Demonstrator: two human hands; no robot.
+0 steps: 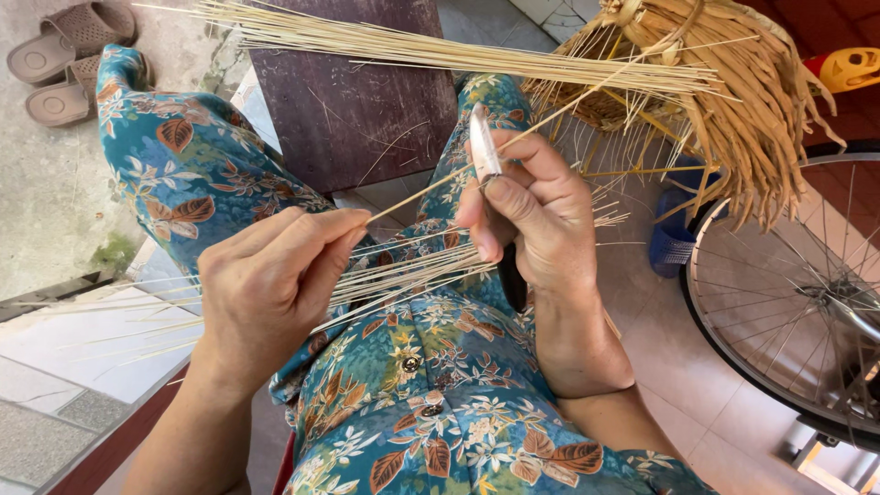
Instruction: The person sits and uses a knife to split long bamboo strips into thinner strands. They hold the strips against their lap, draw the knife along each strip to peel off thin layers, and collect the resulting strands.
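Bamboo strip (417, 197) pinched taut at frame centre by the left hand (270, 284), so the right hand's (536, 225) gripped knife (483, 151) can shave it.

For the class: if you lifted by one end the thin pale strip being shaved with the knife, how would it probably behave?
The strip looks very slender between the left hand and the knife in the right hand, so it is probably light and whippy, sagging at its free end. Being so thin, it may snap if bent sharply.
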